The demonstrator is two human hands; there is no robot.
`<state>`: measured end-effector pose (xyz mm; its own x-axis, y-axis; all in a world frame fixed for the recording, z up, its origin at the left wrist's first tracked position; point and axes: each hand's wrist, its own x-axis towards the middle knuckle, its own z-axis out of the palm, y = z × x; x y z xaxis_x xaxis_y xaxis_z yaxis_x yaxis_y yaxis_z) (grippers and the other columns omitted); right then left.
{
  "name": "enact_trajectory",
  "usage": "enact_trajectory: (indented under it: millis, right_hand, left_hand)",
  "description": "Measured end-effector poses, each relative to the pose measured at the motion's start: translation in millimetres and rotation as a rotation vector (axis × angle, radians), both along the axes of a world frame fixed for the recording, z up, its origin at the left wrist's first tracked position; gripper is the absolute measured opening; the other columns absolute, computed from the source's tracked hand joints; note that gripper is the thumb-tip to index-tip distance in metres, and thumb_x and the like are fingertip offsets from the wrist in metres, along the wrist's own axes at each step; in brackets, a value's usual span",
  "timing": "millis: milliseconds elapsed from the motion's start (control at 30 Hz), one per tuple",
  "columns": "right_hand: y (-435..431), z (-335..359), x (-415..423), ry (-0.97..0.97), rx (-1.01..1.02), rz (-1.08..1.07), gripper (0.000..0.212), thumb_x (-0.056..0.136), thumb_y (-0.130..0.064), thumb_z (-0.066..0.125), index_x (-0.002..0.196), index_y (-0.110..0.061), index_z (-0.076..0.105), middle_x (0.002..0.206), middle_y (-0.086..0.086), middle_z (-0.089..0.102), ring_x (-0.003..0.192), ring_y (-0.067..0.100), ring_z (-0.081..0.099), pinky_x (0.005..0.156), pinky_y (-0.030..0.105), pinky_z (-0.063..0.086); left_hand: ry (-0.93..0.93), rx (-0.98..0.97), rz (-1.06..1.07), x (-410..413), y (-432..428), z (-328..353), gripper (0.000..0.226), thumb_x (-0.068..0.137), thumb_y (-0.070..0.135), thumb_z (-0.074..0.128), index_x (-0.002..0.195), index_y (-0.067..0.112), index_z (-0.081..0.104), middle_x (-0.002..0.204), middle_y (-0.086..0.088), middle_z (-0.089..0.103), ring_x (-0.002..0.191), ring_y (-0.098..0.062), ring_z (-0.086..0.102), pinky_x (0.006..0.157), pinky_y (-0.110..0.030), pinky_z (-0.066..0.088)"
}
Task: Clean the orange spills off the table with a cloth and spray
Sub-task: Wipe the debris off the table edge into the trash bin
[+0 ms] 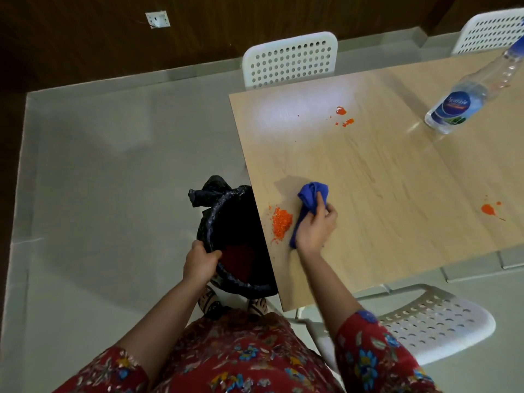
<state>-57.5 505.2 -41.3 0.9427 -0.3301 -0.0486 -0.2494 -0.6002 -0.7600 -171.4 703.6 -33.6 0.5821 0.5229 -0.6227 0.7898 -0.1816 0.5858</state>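
My right hand grips a bunched blue cloth pressed on the light wooden table. Just left of the cloth, close to the table's left edge, lies a pile of orange crumbs. My left hand holds the rim of a bin lined with a black bag, tucked under that edge below the pile. Orange splashes sit farther back on the table. Another orange spot lies to the right. A clear plastic bottle with a blue label stands at the far right.
A white perforated chair stands behind the table, a second white chair at the far right, and a third white chair beside me at the near edge. Pale tiled floor spreads to the left.
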Motion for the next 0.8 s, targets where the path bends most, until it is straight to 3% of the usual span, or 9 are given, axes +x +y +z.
enact_trajectory:
  millis: [167,333,433,500,567,667,733,800]
  right_hand:
    - [-29.6,3.9,42.2,0.058,-0.196,0.346,0.054,0.084,-0.018,0.038,0.134,-0.024,0.056,0.135,0.011,0.048,0.117,0.033,0.043,0.099,0.035,0.032]
    - [7.0,3.2,13.4,-0.007,-0.198,0.825,0.059,0.077,-0.032,0.031,0.127,-0.031,0.061,0.124,0.006,0.054,0.107,0.028,0.048,0.091,0.038,0.035]
    - [12.8,3.7,-1.8,-0.039,-0.175,0.994,0.057,0.077,-0.028,0.032,0.125,-0.031,0.063,0.124,0.003,0.055,0.105,0.025,0.047,0.090,0.037,0.035]
    - [4.5,6.4,-4.4,-0.101,-0.066,0.931,0.055,0.079,-0.022,0.035,0.126,-0.029,0.063,0.124,0.004,0.054,0.108,0.023,0.047,0.095,0.035,0.035]
    - [-13.5,10.4,-3.7,-0.114,0.032,0.670,0.052,0.084,-0.013,0.038,0.129,-0.026,0.061,0.123,0.007,0.051,0.112,0.023,0.048,0.100,0.027,0.033]
    - [-45.5,5.8,-23.4,0.011,0.011,0.342,0.045,0.092,-0.005,0.045,0.133,-0.019,0.057,0.124,0.012,0.049,0.116,0.026,0.047,0.098,0.017,0.027]
    - [-49.4,-3.2,-50.6,0.019,-0.055,0.277,0.045,0.092,-0.004,0.048,0.136,-0.014,0.054,0.125,0.018,0.048,0.116,0.033,0.046,0.097,0.020,0.028]
    - [-34.4,-12.3,-72.6,-0.006,-0.117,0.257,0.047,0.092,-0.009,0.047,0.139,-0.012,0.051,0.125,0.024,0.048,0.112,0.037,0.046,0.096,0.031,0.034]
  left_hand:
    - [-0.013,-0.009,0.009,-5.5,-1.3,0.8,0.025,0.087,0.012,0.059,0.107,0.005,0.046,0.094,-0.012,0.058,0.086,-0.033,0.061,0.078,-0.056,0.054]
    - [-0.010,-0.017,0.028,-10.6,-0.5,3.3,0.026,0.088,0.011,0.059,0.109,0.005,0.045,0.096,-0.013,0.058,0.085,-0.033,0.061,0.078,-0.057,0.054]
    - [-0.024,-0.022,0.050,-13.4,4.5,4.7,0.023,0.086,0.011,0.060,0.105,0.007,0.046,0.094,-0.012,0.058,0.086,-0.034,0.062,0.078,-0.057,0.054]
    - [-0.029,-0.032,0.052,-15.8,6.7,6.3,0.021,0.086,0.010,0.059,0.103,0.008,0.047,0.095,-0.012,0.058,0.087,-0.033,0.062,0.079,-0.057,0.054]
    - [-0.038,-0.035,0.041,-19.2,7.8,8.0,0.019,0.086,0.011,0.059,0.101,0.009,0.047,0.095,-0.012,0.058,0.087,-0.032,0.061,0.081,-0.057,0.053]
    - [-0.044,-0.037,0.038,-25.9,8.9,8.2,0.019,0.086,0.011,0.059,0.101,0.010,0.048,0.095,-0.011,0.059,0.087,-0.031,0.062,0.082,-0.056,0.054]
    - [-0.045,-0.043,0.050,-30.1,9.1,7.3,0.016,0.087,0.011,0.058,0.099,0.011,0.047,0.094,-0.010,0.057,0.088,-0.031,0.061,0.082,-0.056,0.053]
    - [-0.048,-0.051,0.063,-33.3,9.0,7.1,0.014,0.086,0.010,0.059,0.091,0.014,0.046,0.092,-0.010,0.057,0.087,-0.033,0.061,0.081,-0.057,0.053]
